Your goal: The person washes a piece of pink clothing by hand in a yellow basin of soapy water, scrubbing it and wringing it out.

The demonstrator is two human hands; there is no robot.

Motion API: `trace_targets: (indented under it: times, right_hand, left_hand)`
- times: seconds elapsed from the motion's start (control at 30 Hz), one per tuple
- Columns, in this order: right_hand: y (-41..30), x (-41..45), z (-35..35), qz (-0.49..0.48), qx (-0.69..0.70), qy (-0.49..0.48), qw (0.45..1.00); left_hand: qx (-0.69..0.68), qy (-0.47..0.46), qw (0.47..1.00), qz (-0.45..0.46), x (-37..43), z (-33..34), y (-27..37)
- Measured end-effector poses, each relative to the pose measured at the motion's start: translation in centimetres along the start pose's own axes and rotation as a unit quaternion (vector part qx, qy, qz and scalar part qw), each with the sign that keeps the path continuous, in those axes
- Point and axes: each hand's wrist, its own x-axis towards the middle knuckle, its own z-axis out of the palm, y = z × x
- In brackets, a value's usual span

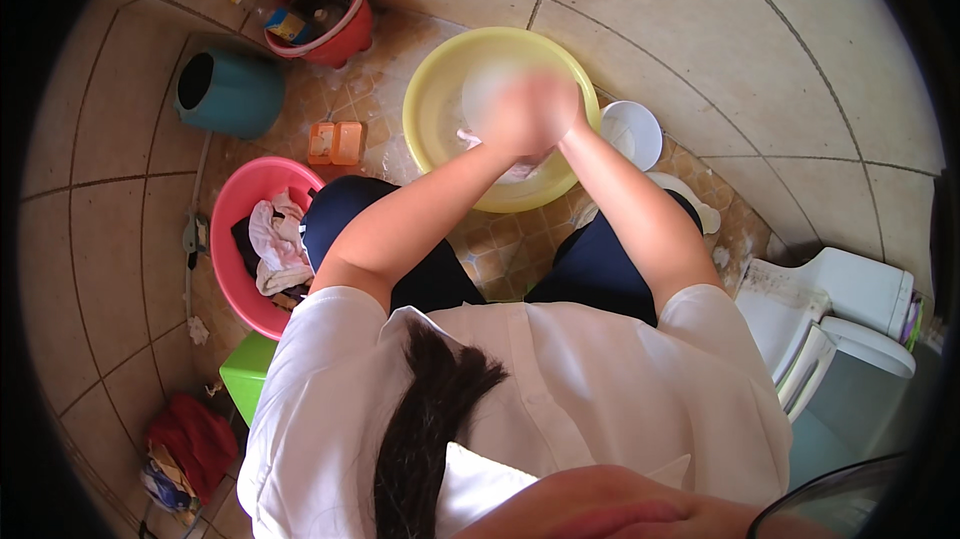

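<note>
Both forearms reach forward over a yellow plastic basin (501,205) on the floor. My left hand (514,119) and my right hand (556,100) come together above it, close to or against each other. A blur covers both, so their fingers and anything between them cannot be made out. Just below the hands, inside the basin, part of a pale pinkish cloth (519,173) shows. Another bit of pale cloth pokes out to the left of my left hand.
At left stands a pink basin (225,269) with crumpled clothes (277,235). Farther off are an orange soap box (336,143), a teal bucket (240,93) and a red bucket (352,33). A white tub (637,134) sits right of the basin, a toilet (795,291) at far right.
</note>
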Motion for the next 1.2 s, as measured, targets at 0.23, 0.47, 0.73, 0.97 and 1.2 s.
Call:
trace_targets:
  times: [0.23,0.47,0.73,0.97,1.2]
  right_hand:
    - [-6.0,1.2,-2.8,0.118,0.290,-0.007,0.950]
    - [-7.2,0.8,-3.8,0.118,0.361,-0.005,0.925]
    - [-7.9,0.5,-4.1,0.055,0.390,-0.100,0.914]
    - [-7.2,2.2,-4.6,0.039,0.378,-0.112,0.918]
    - [-4.1,1.7,-3.7,0.051,-0.005,-0.065,0.997]
  left_hand:
    - [-0.182,-0.054,0.952,-0.241,3.0,-2.7,1.7]
    - [-0.053,-0.071,0.970,-0.226,0.5,-3.1,1.6]
    - [0.050,-0.324,0.930,-0.166,1.7,-2.9,2.5]
    - [0.084,-0.325,0.942,-0.013,1.8,-2.7,-1.7]
    - [-0.213,-0.229,0.914,-0.257,3.6,-4.4,2.2]
